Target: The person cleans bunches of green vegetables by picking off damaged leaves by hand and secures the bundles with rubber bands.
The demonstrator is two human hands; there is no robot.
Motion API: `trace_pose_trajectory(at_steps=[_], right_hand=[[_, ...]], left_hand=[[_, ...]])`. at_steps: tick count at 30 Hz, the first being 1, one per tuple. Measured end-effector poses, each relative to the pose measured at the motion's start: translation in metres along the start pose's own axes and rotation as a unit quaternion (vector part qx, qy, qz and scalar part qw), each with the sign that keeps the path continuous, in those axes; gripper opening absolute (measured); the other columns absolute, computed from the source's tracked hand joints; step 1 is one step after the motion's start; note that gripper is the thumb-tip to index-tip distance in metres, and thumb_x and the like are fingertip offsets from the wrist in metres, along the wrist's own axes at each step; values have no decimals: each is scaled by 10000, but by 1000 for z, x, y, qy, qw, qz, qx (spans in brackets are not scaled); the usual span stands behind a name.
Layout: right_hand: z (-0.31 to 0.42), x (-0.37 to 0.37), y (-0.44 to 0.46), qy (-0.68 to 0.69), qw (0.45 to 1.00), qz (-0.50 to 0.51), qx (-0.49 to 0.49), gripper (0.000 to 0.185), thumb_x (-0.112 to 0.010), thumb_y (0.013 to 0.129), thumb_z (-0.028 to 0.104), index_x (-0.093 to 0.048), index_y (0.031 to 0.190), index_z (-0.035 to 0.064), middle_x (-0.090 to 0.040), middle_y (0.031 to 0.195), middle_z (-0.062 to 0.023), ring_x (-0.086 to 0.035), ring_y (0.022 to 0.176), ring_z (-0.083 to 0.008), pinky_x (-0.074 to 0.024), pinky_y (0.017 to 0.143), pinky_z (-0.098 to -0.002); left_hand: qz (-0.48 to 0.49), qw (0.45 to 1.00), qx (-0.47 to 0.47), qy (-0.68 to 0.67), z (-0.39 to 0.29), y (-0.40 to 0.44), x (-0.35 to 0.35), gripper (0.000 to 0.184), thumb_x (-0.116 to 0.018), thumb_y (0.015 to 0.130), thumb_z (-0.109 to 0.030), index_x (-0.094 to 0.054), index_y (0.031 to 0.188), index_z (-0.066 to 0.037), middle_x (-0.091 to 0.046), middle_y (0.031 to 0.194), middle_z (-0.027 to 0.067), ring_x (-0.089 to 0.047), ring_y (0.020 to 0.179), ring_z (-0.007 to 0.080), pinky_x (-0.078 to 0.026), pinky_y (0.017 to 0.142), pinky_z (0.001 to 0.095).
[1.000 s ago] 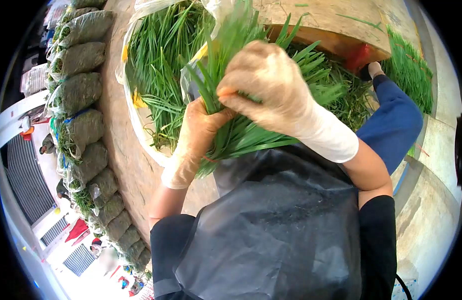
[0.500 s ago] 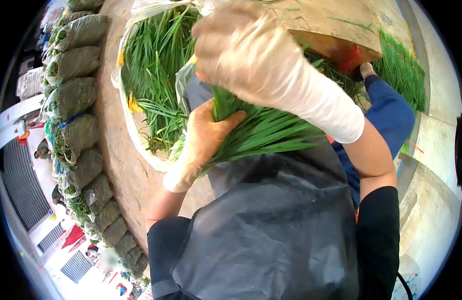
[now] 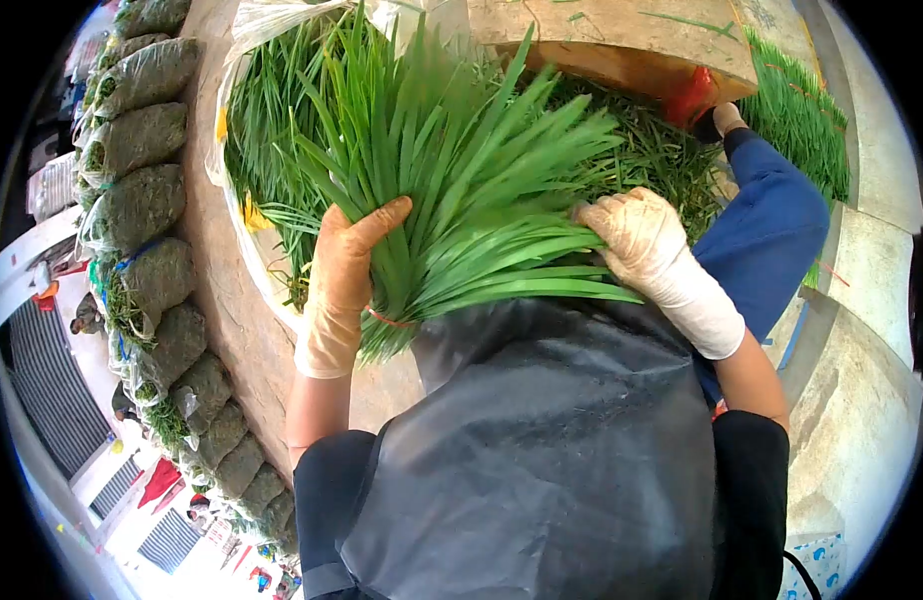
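Observation:
My left hand (image 3: 350, 262), in a thin pale glove, grips a bunch of long green leaves (image 3: 452, 190) near its banded lower end, thumb across the front. The leaves fan upward and to the right over the black apron (image 3: 542, 450). A red band (image 3: 390, 320) circles the stems just below that hand. My right hand (image 3: 637, 235), gloved too, is closed at the right edge of the fan, its fingertips against the leaf tips; whether it pinches a leaf is hidden.
An open plastic bag (image 3: 227, 160) of green leaves lies at upper left. A wooden block (image 3: 622, 40) stands at the top. Filled sacks (image 3: 142, 140) line the left. More banded leaves (image 3: 802, 130) lie at upper right, near a person's blue trouser leg (image 3: 772, 225).
My right hand has moved down and right, away from above my left hand. The bunch now shows spread wide, and its red band is in view.

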State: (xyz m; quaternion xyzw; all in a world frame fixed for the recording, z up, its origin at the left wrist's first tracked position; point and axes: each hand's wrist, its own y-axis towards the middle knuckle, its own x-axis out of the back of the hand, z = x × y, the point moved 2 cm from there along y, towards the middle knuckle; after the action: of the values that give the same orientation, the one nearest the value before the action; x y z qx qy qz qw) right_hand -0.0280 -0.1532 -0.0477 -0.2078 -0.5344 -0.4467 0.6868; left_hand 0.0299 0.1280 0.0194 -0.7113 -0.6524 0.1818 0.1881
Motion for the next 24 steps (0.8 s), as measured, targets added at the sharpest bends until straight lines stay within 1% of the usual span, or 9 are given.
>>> trace_pose_trajectory(at_steps=[6,9,11,12,14,18,21,22,24], right_hand=[[-37,9,-1,28,989,10,-147,271,-662,749,111,-595,1008,69,-597,896,-109,-600,881,-308,-483,751,-407],[-44,23,1,80,981,-107,-141,482,-664,779,98,-544,1245,87,-606,998,-137,-600,904,-320,-491,794,-413],[-48,25,-3,117,973,-113,-167,426,-658,811,115,-554,1223,75,-618,1003,-131,-610,913,-303,-493,795,-403],[-52,23,-8,139,966,-122,-179,409,-653,827,125,-556,1220,73,-622,999,-131,-613,920,-298,-494,798,-397],[-57,23,-16,131,964,-117,-200,386,-645,842,143,-562,1212,73,-626,994,-131,-616,915,-297,-496,798,-394],[-60,6,-24,149,956,-69,-244,343,-645,862,129,-587,1192,56,-641,1054,-145,-635,933,-280,-505,823,-355],[-51,10,-22,160,964,-78,-200,359,-628,869,260,-587,1166,63,-640,1052,-147,-620,965,-316,-500,830,-398],[-49,14,-23,178,964,-73,-182,381,-632,872,275,-584,1180,54,-642,1065,-145,-631,979,-288,-500,847,-385],[-40,18,-29,448,852,17,-271,441,-641,887,319,-577,1213,29,-646,1099,-132,-622,1032,-230,-482,902,-352]], left_hand=[[17,1000,16,14,-3,5,0,383,-661,827,-123,-604,1178,18,-652,1087,80,-606,960,163,-457,879,288],[11,998,9,58,2,3,3,531,-691,823,-184,-527,1281,27,-616,1174,96,-584,1033,180,-440,927,303],[44,988,-81,126,5,-2,13,776,-752,782,-271,-386,1398,27,-517,1329,141,-504,1203,234,-388,1015,333],[57,961,-166,215,12,-6,24,1074,-845,659,-338,-237,1468,21,-397,1440,189,-373,1342,277,-322,1082,364],[64,884,-228,402,22,-32,29,1213,-899,544,-315,-200,1479,15,-374,1454,220,-314,1385,292,-303,1098,380],[-16,792,-154,591,41,-58,20,1153,-897,510,-201,-261,1440,44,-464,1377,217,-460,1275,298,-396,1038,395],[22,957,137,256,13,-41,53,783,-809,659,-163,-444,1312,70,-615,1165,145,-590,1064,219,-500,876,353],[59,973,135,176,3,-38,59,721,-793,705,-223,-472,1293,46,-608,1181,134,-584,1062,199,-468,929,341],[-32,991,130,-14,-12,-44,49,722,-780,729,-294,-476,1305,19,-597,1205,131,-562,1110,211,-423,990,344]])
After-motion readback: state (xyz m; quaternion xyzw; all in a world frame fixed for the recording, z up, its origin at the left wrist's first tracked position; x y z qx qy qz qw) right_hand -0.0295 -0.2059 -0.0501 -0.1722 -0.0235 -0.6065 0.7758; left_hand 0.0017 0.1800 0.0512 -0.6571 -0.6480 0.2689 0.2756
